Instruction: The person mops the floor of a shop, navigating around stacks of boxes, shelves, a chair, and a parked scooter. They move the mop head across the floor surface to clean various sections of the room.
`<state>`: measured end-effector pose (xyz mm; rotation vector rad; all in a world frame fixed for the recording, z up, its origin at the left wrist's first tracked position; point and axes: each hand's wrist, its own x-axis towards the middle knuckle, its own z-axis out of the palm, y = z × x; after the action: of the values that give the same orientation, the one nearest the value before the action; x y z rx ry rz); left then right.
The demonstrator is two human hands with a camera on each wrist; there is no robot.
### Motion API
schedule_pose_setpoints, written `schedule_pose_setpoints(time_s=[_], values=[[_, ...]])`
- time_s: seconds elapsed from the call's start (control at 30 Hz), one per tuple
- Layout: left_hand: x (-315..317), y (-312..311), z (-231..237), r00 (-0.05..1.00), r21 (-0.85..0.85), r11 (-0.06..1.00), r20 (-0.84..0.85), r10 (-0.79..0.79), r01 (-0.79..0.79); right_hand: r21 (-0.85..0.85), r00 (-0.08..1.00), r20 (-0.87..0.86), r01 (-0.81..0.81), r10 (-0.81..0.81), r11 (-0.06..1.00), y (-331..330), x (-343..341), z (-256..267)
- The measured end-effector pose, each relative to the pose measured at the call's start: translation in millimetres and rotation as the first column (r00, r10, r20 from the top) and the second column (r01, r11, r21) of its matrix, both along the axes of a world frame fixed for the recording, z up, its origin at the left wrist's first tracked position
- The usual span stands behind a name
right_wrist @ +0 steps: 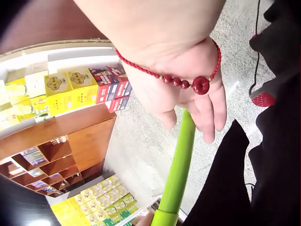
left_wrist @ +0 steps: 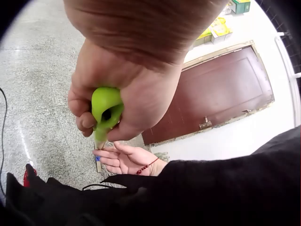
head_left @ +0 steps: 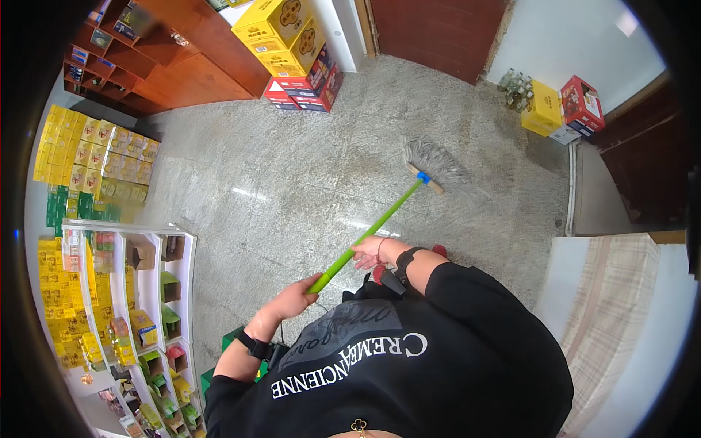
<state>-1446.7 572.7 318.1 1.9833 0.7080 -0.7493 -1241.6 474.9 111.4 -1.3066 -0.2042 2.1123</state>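
A mop with a green handle [head_left: 387, 214] reaches forward from the body. Its grey string head [head_left: 440, 162] lies fanned on the floor beyond a blue joint [head_left: 423, 177] and a short wooden bar. My left hand [head_left: 293, 299] grips the handle near its top end, and the hollow green end [left_wrist: 106, 104] pokes out of the fist in the left wrist view. Farther down, my right hand [head_left: 371, 252] touches the handle with its fingers loosely straight. In the right wrist view the handle runs between the thumb and the extended fingers [right_wrist: 205, 115].
Grey speckled floor [head_left: 255, 168] spreads around the mop. A white shelf [head_left: 190, 292] with goods and stacked yellow boxes [head_left: 95, 153] stand on the left. More cartons [head_left: 299, 69] are at the back. Glass bottles [head_left: 515, 89] and boxes line the right wall by a door [head_left: 438, 33].
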Motion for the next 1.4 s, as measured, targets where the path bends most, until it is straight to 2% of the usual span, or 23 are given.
schedule_pose_setpoints(time_s=[0.03,0.07,0.13,0.27,0.33,0.37,0.43,0.5,0.6,0.63,0.7,0.73,0.8,0.9,0.97,1.1,1.2,1.33,1.4], values=[[-1,1,7,0.996,0.018,0.999,-0.085,0.035,-0.034,0.004,1.000,0.000,-0.020,0.020,1.000,6,-4,1],[-5,4,3,0.996,0.017,0.999,-0.086,0.037,-0.035,0.003,1.000,-0.001,-0.021,0.021,1.000,10,-6,3],[-13,9,-14,0.996,-0.025,0.996,0.013,0.087,-0.087,-0.002,1.000,-0.002,-0.015,0.015,1.000,15,-3,6],[9,28,-32,0.994,-0.040,0.998,0.090,0.055,-0.052,-0.021,1.000,0.003,0.003,-0.003,1.000,26,24,-5],[43,39,-27,0.996,-0.055,0.998,0.078,0.036,-0.032,-0.011,0.989,0.068,0.132,-0.131,0.991,32,44,-8],[60,44,-31,0.996,-0.053,0.998,0.079,0.030,-0.026,-0.009,0.988,0.068,0.138,-0.137,0.990,35,58,-12],[98,52,-44,0.990,-0.024,1.000,0.141,-0.015,0.019,-0.023,0.964,0.189,0.194,-0.187,0.981,41,89,-20],[149,57,-47,0.992,-0.028,0.999,0.123,-0.018,0.021,-0.029,0.953,0.226,0.213,-0.201,0.977,47,126,-21],[228,65,-62,0.985,0.013,0.997,0.149,-0.083,0.082,-0.066,0.891,0.355,0.326,-0.283,0.943,55,193,-26],[255,66,-62,0.985,0.015,0.996,0.147,-0.092,0.090,-0.064,0.890,0.352,0.333,-0.291,0.941,56,217,-28],[310,68,-58,0.984,-0.008,0.994,0.147,-0.104,0.106,0.006,0.820,0.388,0.453,-0.420,0.891,58,264,-30],[333,69,-59,0.984,-0.006,0.994,0.140,-0.109,0.111,0.005,0.821,0.382,0.458,-0.425,0.889,60,285,-32],[375,74,-63,0.973,-0.020,0.990,0.190,-0.132,0.138,-0.030,0.775,0.343,0.574,-0.531,0.819,64,328,-30],[416,84,-83,0.953,0.064,0.987,0.257,-0.160,0.149,0.000,0.783,0.349,0.550,-0.515,0.835,74,375,-32],[435,95,-89,0.961,0.050,0.990,0.240,-0.139,0.130,-0.020,0.773,0.345,0.574,-0.533,0.819,84,393,-32],[451,113,-92,0.969,0.032,0.993,0.219,-0.116,0.112,-0.010,0.727,0.357,0.630,-0.586,0.776,97,406,-32],[439,125,-82,0.981,0.019,0.994,0.161,-0.110,0.109,-0.008,0.757,0.338,0.597,-0.560,0.802,113,394,-44],[389,146,-85,0.983,-0.019,0.998,0.172,-0.056,0.060,-0.029,0.772,0.308,0.592,-0.556,0.806,135,347,-48],[357,156,-76,0.996,-0.041,0.999,0.083,-0.010,0.013,-0.068,0.859,0.267,0.470,-0.438,0.880,147,318,-49]])
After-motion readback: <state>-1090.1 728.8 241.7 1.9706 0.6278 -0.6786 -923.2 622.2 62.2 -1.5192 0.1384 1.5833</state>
